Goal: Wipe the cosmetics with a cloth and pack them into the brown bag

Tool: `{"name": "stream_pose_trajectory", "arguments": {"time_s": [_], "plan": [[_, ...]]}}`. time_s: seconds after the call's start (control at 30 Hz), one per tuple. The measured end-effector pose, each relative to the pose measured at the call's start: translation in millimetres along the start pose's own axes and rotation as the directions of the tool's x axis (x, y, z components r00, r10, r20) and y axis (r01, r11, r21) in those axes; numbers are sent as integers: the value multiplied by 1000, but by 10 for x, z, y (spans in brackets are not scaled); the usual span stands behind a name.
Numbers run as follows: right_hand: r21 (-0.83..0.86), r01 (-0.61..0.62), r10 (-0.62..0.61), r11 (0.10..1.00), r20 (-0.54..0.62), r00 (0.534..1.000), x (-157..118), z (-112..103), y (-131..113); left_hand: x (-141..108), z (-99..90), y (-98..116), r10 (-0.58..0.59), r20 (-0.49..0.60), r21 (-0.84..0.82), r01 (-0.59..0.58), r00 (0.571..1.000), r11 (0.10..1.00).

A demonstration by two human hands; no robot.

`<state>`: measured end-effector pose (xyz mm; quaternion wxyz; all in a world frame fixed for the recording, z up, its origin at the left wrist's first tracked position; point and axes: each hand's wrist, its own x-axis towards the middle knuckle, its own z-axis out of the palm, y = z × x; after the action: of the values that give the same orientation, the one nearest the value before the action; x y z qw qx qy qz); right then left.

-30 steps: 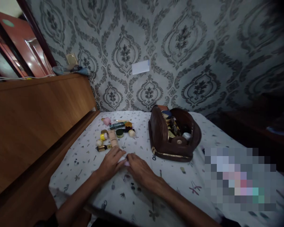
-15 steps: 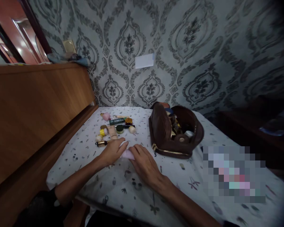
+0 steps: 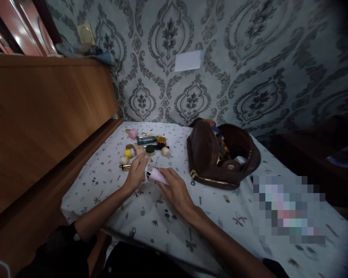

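Note:
My right hand point(image 3: 175, 193) is closed round the lower part of a pale pink bottle point(image 3: 160, 176) with a shiny silver neck. Close by its top end, my left hand point(image 3: 137, 173) is curled with fingers together, and a thin whitish thing point(image 3: 147, 170) shows at its edge; what it is I cannot make out. Just beyond the left hand lie a gold-and-black tube point(image 3: 126, 167), a beige tube point(image 3: 139, 149), a jar with a dark green lid point(image 3: 150, 150) and a small yellow-capped bottle point(image 3: 130, 153).
A brown makeup bag point(image 3: 208, 154) stands unzipped at the right, full of items. Farther back lie a pink sponge point(image 3: 133, 133), a green tube point(image 3: 147, 140) and an amber jar point(image 3: 161, 141). A wooden board point(image 3: 52, 116) borders the left side; a patterned wall rises behind.
The hands have drawn slightly apart, and the pink bottle is now tilted with its silver neck showing. The whole view has shifted a little, moving the bag right in the picture.

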<state>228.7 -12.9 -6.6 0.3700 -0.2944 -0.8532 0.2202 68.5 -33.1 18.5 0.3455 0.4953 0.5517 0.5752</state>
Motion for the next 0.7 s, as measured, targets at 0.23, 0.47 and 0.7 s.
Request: {"name": "stream_pose_trajectory", "arguments": {"time_s": [0.23, 0.47, 0.7], "plan": [[381, -249, 232, 891, 91, 969, 50, 55, -72, -128, -57, 27, 427, 17, 399, -397, 904, 826], [675, -361, 393, 644, 114, 913, 131, 84, -92, -47, -146, -104, 697, 329, 584, -717, 637, 379], [974, -223, 562, 46, 160, 812, 203, 259, -151, -123, 58, -126, 444, 181, 435, -477, 877, 764]]}}
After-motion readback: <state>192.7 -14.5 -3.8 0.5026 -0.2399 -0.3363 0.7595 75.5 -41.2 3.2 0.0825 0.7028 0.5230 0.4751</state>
